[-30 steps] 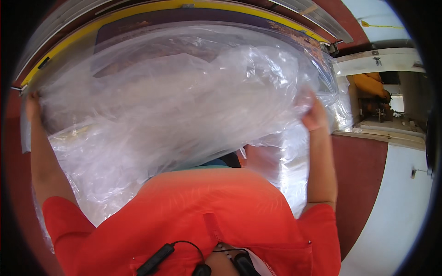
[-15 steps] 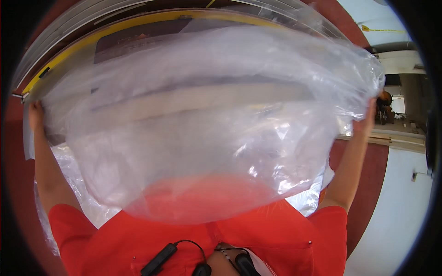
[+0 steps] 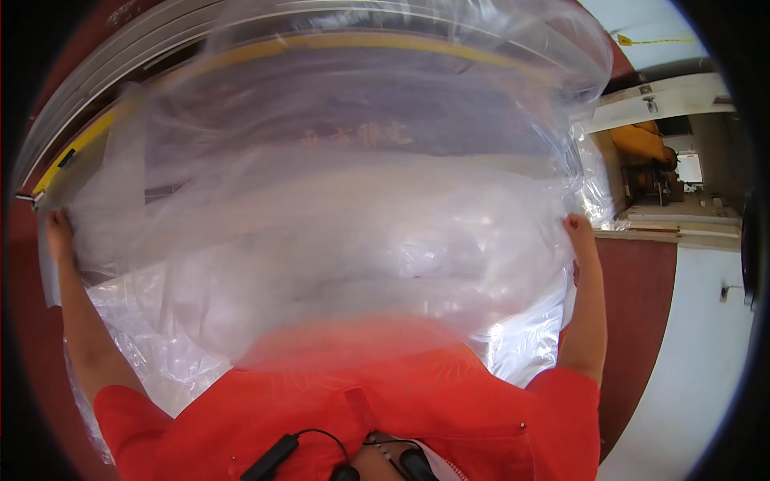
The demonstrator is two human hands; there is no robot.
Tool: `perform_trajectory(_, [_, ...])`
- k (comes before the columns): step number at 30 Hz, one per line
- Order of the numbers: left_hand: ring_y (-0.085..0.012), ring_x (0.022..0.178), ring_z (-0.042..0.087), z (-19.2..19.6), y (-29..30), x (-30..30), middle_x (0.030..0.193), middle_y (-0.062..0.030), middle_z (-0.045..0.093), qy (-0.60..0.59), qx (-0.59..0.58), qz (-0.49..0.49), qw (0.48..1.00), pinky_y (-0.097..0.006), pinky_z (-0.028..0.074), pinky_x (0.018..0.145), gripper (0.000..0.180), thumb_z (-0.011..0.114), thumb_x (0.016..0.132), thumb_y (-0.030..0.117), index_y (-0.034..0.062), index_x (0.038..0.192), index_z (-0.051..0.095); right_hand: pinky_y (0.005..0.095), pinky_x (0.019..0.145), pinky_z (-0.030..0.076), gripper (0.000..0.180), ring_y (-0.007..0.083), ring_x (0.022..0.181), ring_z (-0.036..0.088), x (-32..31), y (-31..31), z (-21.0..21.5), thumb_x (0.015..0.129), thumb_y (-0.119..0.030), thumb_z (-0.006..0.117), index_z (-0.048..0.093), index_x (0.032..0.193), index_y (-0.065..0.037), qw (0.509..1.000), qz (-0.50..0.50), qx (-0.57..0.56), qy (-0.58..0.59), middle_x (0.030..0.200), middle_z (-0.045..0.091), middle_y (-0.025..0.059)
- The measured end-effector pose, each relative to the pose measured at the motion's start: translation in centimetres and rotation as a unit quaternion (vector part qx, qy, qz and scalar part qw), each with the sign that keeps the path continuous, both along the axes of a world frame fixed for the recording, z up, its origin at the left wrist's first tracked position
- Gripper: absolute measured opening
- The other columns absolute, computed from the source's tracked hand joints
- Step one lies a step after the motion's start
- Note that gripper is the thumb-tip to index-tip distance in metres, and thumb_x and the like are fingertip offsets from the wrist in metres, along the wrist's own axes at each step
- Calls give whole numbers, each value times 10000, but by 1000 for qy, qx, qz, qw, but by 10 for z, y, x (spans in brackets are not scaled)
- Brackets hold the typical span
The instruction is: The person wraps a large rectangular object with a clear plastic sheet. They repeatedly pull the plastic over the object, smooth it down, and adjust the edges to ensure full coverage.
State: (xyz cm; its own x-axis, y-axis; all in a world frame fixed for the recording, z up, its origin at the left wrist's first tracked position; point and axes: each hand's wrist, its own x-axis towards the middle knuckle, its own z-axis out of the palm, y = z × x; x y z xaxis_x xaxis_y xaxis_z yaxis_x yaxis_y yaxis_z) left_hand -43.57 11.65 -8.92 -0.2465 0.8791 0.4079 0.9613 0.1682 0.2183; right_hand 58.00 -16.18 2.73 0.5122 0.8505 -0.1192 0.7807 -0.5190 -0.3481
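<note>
A large sheet of clear plastic film [image 3: 353, 232] billows across the middle, stretched between my two hands. At the far left my left hand [image 3: 58, 228] is closed on its edge. On the right my right hand [image 3: 579, 228] grips the opposite edge in a fist. The film's far end bulges up over a yellow-edged frame [image 3: 369, 42], and its near end hangs before my red shirt [image 3: 361, 401]. Through the film a dark panel and a pale strip show hazily. More crumpled clear plastic [image 3: 172, 341] lies beneath, beside my left forearm.
Grey metal rails [image 3: 84, 88] curve along the far left. To the right is a doorway with a white frame [image 3: 618, 114], with an orange thing [image 3: 642, 144] beyond it. A dark red strip [image 3: 630, 305] runs beside a pale surface [image 3: 698, 345] at the right.
My right hand has come inward and lower with the film's edge. My left hand has dropped slightly. The far part of the film has swelled upward and away over the yellow-edged frame.
</note>
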Motion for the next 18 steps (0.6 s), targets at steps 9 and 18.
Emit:
perform_trajectory(9, [-346,747,513,2,-8,-17,814,-194,537,42,-43,47,997,-390,390,643,330,419,805,322,6,862,492,305,669,410,234,201,690,548,-101,65,49,638,-330,595,617,711,-109,805,291,-516,-8,691,589,66])
perform_trajectory(18, [-317,675,503,2,-39,-44,750,-179,524,81,23,34,996,-371,385,601,313,431,812,315,8,797,488,424,953,159,660,295,1204,154,-183,229,-29,739,-548,393,290,1229,-118,926,225,122,-279,1286,237,121])
